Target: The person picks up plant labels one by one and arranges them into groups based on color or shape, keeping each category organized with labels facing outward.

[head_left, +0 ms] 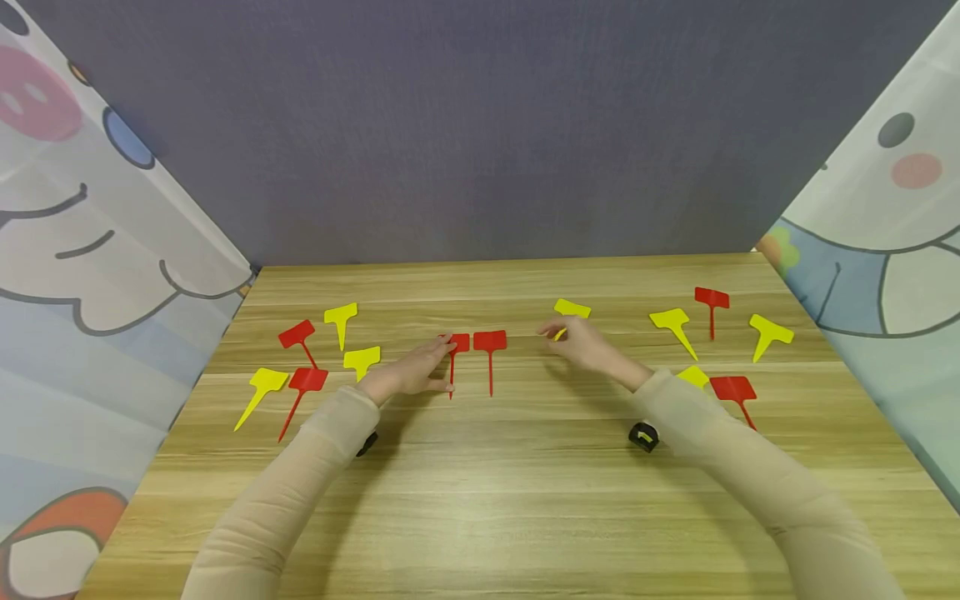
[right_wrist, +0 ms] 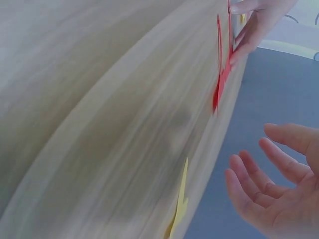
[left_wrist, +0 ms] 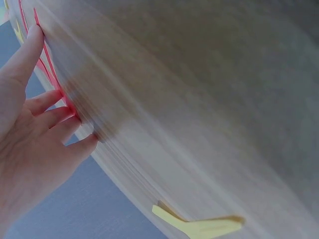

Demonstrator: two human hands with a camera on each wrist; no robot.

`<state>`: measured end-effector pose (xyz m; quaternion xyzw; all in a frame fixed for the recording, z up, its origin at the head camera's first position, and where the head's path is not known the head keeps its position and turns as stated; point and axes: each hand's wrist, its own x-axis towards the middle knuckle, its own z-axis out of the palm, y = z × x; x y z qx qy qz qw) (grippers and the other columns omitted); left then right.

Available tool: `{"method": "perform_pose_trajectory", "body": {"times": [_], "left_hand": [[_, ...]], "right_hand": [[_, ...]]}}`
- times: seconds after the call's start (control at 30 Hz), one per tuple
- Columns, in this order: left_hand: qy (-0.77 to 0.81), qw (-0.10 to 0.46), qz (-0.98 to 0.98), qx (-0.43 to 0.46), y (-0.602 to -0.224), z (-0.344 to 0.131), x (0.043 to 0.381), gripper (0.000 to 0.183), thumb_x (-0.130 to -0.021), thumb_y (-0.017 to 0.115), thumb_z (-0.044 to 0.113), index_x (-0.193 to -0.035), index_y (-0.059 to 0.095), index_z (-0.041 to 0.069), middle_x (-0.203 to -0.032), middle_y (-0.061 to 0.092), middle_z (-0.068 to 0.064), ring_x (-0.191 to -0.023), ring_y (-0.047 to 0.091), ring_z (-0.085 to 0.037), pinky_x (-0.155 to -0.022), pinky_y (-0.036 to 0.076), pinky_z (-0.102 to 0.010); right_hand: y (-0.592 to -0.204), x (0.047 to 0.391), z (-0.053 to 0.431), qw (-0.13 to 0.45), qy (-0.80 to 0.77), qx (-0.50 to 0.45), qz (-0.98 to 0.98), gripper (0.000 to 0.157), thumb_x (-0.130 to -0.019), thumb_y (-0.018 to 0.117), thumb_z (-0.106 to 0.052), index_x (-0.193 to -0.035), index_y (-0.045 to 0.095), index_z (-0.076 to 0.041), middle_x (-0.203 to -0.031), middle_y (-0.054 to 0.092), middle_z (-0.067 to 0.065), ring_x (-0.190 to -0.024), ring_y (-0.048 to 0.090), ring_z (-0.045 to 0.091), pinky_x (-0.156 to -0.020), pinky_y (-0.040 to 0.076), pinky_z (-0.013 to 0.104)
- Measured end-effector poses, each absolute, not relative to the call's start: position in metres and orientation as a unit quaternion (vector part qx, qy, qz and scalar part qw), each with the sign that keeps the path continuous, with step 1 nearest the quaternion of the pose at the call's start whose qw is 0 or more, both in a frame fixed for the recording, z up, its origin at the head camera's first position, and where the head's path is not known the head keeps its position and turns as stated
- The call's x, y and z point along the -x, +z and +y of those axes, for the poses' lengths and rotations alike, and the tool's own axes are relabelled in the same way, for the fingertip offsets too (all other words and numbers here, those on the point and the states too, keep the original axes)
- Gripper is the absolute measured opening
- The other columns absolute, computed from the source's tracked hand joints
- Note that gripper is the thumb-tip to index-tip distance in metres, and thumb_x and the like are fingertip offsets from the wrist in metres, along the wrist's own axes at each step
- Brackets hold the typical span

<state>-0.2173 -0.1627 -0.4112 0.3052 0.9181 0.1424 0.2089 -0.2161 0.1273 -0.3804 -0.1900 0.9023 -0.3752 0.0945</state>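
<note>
Two red T-shaped plant labels lie side by side mid-table, stems toward me. My left hand (head_left: 411, 372) rests on the left red label (head_left: 462, 342), fingertips at its head and thumb by the stem; the fingers are extended and partly cover the head. Just right of it lies the other red label (head_left: 490, 341), untouched. My right hand (head_left: 587, 345) hovers over a yellow plant label (head_left: 572, 308), hiding much of its stem. In the right wrist view the fingers (right_wrist: 249, 184) are loosely bent, holding nothing, apart from the yellow label (right_wrist: 180, 209).
Several red and yellow labels lie at the left, among them a red one (head_left: 308, 379) and a yellow one (head_left: 341, 315). More lie at the right, including a red label (head_left: 712, 298). A grey panel (head_left: 510, 142) stands behind the wooden table (head_left: 495, 500); printed cloths (head_left: 885, 250) flank it.
</note>
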Motion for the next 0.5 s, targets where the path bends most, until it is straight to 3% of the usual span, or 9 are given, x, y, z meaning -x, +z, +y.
{"method": "perform_pose_trajectory", "body": {"times": [0.3, 0.5], "left_hand": [[0.14, 0.207, 0.918, -0.308, -0.411, -0.162, 0.217, 0.075, -0.085, 0.058, 0.031, -0.137, 0.019, -0.006, -0.146, 0.006, -0.021, -0.132, 0.01, -0.035, -0.107, 0.013, -0.046], [0.142, 0.211, 0.918, -0.304, -0.41, -0.163, 0.217, 0.075, -0.085, 0.058, 0.03, -0.138, 0.019, -0.005, -0.146, 0.005, -0.02, -0.132, 0.01, -0.034, -0.107, 0.013, -0.045]], "right_hand": [[-0.376, 0.206, 0.163, 0.091, -0.38, 0.174, 0.904, 0.026, -0.084, 0.054, -0.003, -0.107, 0.059, 0.006, -0.103, 0.058, 0.024, -0.087, 0.056, 0.033, -0.069, 0.049, 0.037], [-0.367, 0.197, 0.188, 0.084, -0.37, 0.148, 0.913, 0.029, -0.085, 0.053, -0.004, -0.111, 0.057, 0.007, -0.109, 0.055, 0.027, -0.091, 0.055, 0.035, -0.072, 0.049, 0.04]]}}
